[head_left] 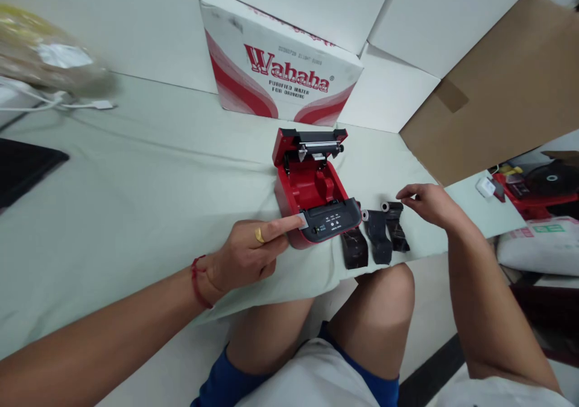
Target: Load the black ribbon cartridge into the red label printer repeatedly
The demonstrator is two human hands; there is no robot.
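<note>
A small red printer (312, 193) with a black front panel stands open on the cloth-covered table (136, 202), its lid tipped back and its paper bay bare. My left hand (246, 253) wears a gold ring and a red wrist cord; its index finger points out and touches the printer's front left corner, the other fingers curled. Three black-wrapped rolls (377, 238) lie in a row just right of the printer. My right hand (427, 202) hovers at the rightmost roll (395, 223), fingers bent toward its end; whether it grips the roll is unclear.
A white and red "Wahaha" water carton (280, 69) stands behind the printer, with white boxes and a brown cardboard sheet (506, 87) to the right. A black flat object (22, 166) and a blurred bag (45, 57) lie at the left. My bare knees are below the table edge.
</note>
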